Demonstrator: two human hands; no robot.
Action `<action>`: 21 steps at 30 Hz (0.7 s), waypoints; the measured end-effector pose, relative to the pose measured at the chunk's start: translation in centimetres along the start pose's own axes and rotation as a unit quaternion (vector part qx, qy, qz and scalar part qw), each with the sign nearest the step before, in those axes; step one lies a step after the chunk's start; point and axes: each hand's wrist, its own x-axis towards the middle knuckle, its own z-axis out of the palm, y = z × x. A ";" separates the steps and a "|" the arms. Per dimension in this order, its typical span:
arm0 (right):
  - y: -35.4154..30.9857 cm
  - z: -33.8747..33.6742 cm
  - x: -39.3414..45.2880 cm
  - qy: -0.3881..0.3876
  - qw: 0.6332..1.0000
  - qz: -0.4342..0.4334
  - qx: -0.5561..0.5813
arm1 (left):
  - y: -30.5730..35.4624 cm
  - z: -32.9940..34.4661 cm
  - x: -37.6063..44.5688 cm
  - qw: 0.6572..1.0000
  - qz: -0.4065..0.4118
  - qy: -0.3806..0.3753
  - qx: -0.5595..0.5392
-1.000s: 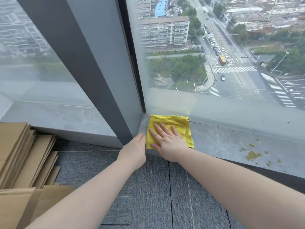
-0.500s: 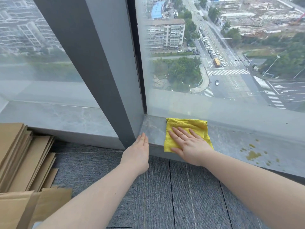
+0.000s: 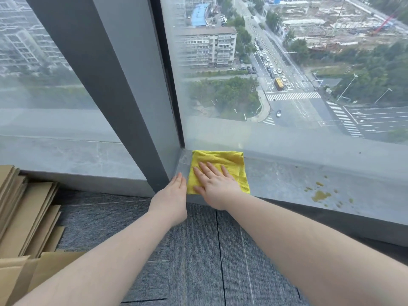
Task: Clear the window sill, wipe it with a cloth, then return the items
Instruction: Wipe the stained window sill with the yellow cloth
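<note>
A folded yellow cloth (image 3: pixel 229 161) lies flat on the grey stone window sill (image 3: pixel 284 182), at its left end beside the window post. My right hand (image 3: pixel 215 184) presses on the cloth with straight, spread fingers. My left hand (image 3: pixel 172 199) hangs just left of the cloth at the sill's front edge, fingers straight and together, holding nothing. Yellowish stains (image 3: pixel 321 195) mark the sill well to the right of the cloth. No other items stand on the visible sill.
A thick grey window post (image 3: pixel 114 85) rises at the sill's left end, with glass (image 3: pixel 287 74) on both sides. Flattened cardboard sheets (image 3: pixel 24 208) are stacked on the grey carpet (image 3: pixel 198 250) at the left.
My right hand slid the cloth right along the sill, then back left toward the post. My left hand stayed by the sill's edge next to the cloth.
</note>
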 end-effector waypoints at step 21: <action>21.7 -1.6 -14.8 -0.076 0.987 0.142 0.002 | 17.3 -3.6 3.9 0.986 0.155 -0.050 0.023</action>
